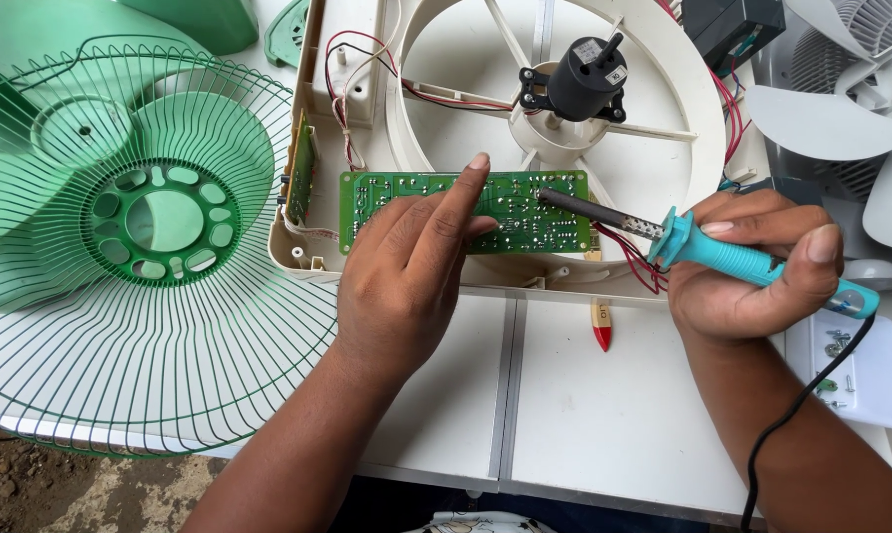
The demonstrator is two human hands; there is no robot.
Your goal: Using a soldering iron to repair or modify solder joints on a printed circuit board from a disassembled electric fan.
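Left hand (407,266) flat on circuit board (525,202), fingers loose, hiding its middle. Right hand (752,266) grips soldering iron (732,257); tip contact unclear.

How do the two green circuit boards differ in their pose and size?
The large circuit board faces the camera; the small circuit board stands on edge beside it. The left hand touches the large one; nothing touches the small one. The large one looks longer. Both are green.

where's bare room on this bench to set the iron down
Free: the white panel between the forearms, below the red-tipped tool. Crowded: green fan guard on one side, screw tray on the other, circuit board and red wires above.
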